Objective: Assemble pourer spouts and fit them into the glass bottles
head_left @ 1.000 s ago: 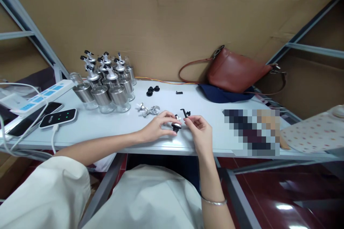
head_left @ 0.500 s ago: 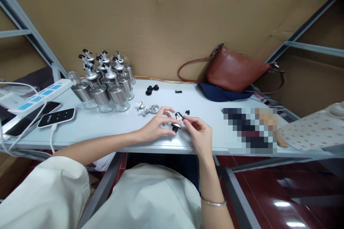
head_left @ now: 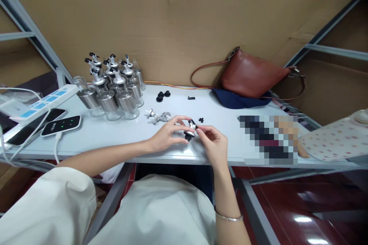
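Observation:
Near the table's front edge, my left hand (head_left: pixel 168 134) grips a silver pourer spout (head_left: pixel 189 134) with a black ribbed stopper at its base. The fingers and thumb close around it from the left. My right hand (head_left: pixel 214 141) pinches the black flip lever (head_left: pixel 193 123) at the top of the spout between thumb and forefinger. Bare silver spout parts (head_left: pixel 157 116) lie just behind my left hand. Several tiny black pieces (head_left: pixel 201 120) rest behind my right hand. Further back are black stoppers (head_left: pixel 163 95) and a single black lever (head_left: pixel 191 98).
Glass-and-steel bottles (head_left: pixel 109 103), several with spouts, crowd the back left. A power strip (head_left: pixel 43 103), a phone (head_left: pixel 34 126) and a white cabled device (head_left: pixel 61 126) lie at left. A brown handbag (head_left: pixel 253 74) sits on dark blue cloth (head_left: pixel 232 99) at back right.
The black lever has swung down closer against the spout under my right fingers. My left hand keeps its grip on the spout; the other things stay where they were.

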`<state>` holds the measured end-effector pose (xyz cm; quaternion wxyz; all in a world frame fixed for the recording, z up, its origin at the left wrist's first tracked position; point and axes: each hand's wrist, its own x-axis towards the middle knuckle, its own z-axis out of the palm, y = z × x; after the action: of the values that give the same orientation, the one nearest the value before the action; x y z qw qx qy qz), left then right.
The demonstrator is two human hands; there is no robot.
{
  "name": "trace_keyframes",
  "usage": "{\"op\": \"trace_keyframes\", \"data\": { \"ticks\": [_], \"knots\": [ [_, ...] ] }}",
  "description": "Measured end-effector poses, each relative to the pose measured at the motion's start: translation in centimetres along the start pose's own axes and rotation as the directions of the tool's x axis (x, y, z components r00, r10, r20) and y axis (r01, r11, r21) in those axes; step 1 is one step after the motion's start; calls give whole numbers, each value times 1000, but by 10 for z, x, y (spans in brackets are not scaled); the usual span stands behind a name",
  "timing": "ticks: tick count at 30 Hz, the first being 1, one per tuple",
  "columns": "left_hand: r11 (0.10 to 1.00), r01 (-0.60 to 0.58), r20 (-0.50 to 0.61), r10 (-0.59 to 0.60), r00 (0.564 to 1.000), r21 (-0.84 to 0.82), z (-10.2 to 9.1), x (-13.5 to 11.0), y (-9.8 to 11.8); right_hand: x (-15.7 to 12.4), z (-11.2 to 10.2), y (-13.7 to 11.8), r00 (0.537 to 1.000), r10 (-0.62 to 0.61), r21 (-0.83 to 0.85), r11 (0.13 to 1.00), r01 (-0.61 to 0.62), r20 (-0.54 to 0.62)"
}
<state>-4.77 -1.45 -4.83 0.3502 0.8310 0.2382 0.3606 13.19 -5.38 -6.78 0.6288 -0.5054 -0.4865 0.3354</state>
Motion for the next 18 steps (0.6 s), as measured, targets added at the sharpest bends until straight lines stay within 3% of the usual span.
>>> {"op": "trace_keyframes", "data": {
  "ticks": [10,18],
  "knots": [
    [1000,-17,-25,17,1000,10,1,-2,-4,-2,-1,-1,999,-26,10,1000,26,38],
    [999,20,-103,-23,994,-31,1,-3,-7,-3,-1,-2,960,-141,-54,986,158,241]
  ]
}}
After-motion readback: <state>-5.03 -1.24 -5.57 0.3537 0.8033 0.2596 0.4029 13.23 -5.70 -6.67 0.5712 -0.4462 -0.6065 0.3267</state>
